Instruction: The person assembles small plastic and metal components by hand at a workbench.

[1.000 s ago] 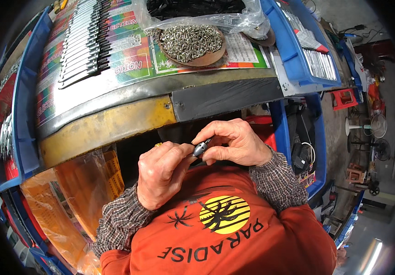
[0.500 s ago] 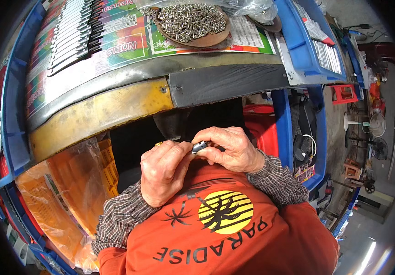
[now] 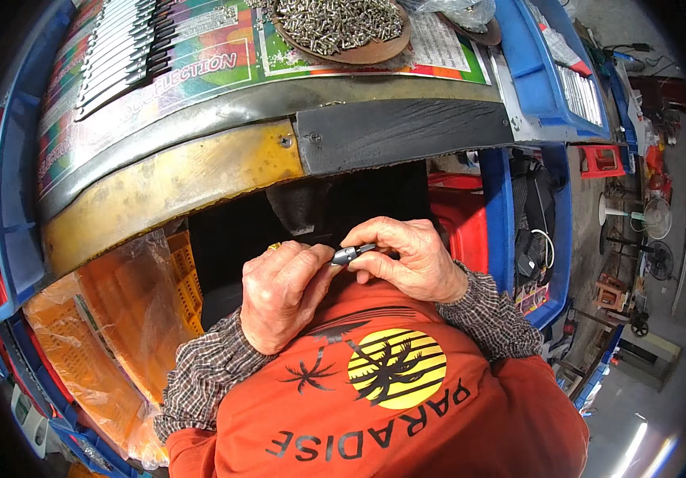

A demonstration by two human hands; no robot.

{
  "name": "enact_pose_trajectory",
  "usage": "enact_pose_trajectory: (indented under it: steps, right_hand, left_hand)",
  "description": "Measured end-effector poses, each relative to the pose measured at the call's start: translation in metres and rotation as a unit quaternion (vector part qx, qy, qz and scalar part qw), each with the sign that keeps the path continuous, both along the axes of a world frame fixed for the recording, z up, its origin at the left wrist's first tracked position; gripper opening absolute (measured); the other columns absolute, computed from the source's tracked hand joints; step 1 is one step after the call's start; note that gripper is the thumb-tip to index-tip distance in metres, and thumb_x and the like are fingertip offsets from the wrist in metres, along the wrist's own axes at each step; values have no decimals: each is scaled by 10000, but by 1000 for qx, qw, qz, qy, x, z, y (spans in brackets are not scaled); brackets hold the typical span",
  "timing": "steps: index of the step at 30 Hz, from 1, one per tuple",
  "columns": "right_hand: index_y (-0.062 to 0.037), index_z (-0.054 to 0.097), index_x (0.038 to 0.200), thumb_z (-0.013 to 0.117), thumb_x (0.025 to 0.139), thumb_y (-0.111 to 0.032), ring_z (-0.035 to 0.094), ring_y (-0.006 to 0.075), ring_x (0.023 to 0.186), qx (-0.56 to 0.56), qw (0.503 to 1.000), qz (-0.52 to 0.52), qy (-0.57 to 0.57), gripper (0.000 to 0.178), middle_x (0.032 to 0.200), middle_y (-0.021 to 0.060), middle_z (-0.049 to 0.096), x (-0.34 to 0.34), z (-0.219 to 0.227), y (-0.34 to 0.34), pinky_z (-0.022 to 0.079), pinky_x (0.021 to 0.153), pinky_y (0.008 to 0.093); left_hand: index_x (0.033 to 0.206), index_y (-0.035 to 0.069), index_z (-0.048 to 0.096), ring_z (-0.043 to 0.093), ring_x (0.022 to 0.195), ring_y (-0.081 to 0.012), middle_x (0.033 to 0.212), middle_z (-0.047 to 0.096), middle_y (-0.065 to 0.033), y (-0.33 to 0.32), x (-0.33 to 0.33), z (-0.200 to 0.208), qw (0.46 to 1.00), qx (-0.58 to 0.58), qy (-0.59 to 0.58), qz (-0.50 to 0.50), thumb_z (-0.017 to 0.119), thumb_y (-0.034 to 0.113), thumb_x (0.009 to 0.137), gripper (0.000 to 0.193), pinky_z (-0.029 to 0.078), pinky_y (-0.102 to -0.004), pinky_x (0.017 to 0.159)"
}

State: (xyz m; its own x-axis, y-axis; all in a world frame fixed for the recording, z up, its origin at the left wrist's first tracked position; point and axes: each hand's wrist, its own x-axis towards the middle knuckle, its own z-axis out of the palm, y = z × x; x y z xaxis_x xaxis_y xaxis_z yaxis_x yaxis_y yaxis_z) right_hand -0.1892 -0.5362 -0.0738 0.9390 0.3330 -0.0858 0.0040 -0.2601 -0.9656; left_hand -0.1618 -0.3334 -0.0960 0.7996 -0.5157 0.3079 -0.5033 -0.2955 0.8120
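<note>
Between both hands, close in front of my chest and below the bench edge, is a small dark grey and silver metal piece (image 3: 346,255) with a narrow dark end toward the right. My left hand (image 3: 286,291) pinches its left part, and the fingers hide that end. Thumb and forefinger of my right hand (image 3: 411,259) close on the narrow right end. What exactly the piece is, I cannot make out.
On the bench, a round brown tray (image 3: 383,54) holds a heap of small metal pins (image 3: 335,24). Slim silver parts with dark ends (image 3: 116,60) lie in a row at left. Blue bins (image 3: 530,60) stand at both sides. An orange crate under clear plastic (image 3: 112,319) is at lower left.
The right fingertips have shifted slightly right along the piece, so more of its dark narrow end shows. The left hand keeps its grip. The whole view has tilted a little.
</note>
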Motion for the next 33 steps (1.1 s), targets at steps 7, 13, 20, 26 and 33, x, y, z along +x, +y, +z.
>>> enact_pose_trajectory:
  steps: [7,13,20,26,33]
  right_hand:
    - [52,595,984,616,875,-12,671,132,690,38,999,-4,-6,128,834,95,659,-5,-10,2,546,610,234]
    - [33,597,975,612,885,-37,658,112,665,59,998,-9,-19,115,811,79,653,-8,-17,0,537,594,229]
    - [36,596,974,608,885,-33,660,115,660,39,998,-9,-51,113,812,83,651,-9,-21,1,542,592,228]
    - [39,596,970,611,883,-37,661,118,660,65,998,0,-6,116,814,83,654,-9,-25,2,544,595,231]
    - [34,600,973,618,878,-37,661,117,654,77,997,-26,-4,120,803,75,658,-11,-26,4,541,584,232]
  left_hand:
    - [844,41,632,575,565,-212,694,603,-69,0,-4,-2,1000,11,-15,-6,747,18,663,216,448,-309,515]
    - [836,39,625,562,548,-205,671,588,-64,-3,-4,-6,1000,-1,-20,-13,741,14,664,209,440,-307,506]
    - [839,39,629,562,549,-212,668,586,-68,-4,-5,-9,1000,4,-7,-13,739,24,674,199,436,-310,508]
    - [839,38,631,572,559,-229,667,586,-77,-2,-4,-11,1000,1,7,-23,744,33,668,205,441,-318,514]
    - [836,36,634,575,559,-221,670,592,-77,-3,-4,-7,1000,16,-5,-16,748,28,661,209,446,-311,512]
